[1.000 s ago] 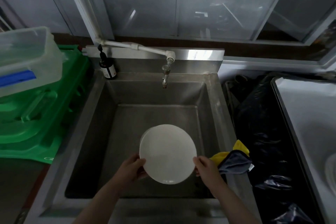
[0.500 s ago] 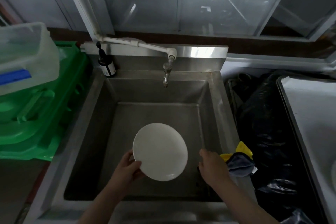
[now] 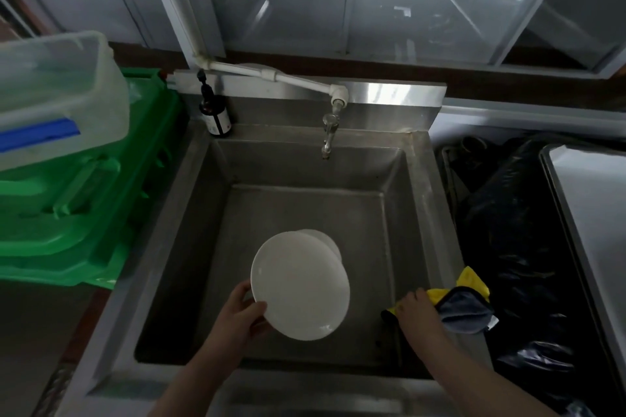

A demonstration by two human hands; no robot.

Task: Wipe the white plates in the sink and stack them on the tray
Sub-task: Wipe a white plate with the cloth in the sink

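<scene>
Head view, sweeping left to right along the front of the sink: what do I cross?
Left hand gripping the white plate's rim → white plate held over the sink → right hand on the sink's right rim → yellow and grey cloth under that hand.

This is a washing-up spot in a big working kitchen. A deep steel sink [image 3: 305,179] sits under the hands, with a tap [image 3: 328,135] past them. Green crates [image 3: 78,213] are stacked left of the hands, and a black bin bag [image 3: 508,230] sits to their right.
</scene>
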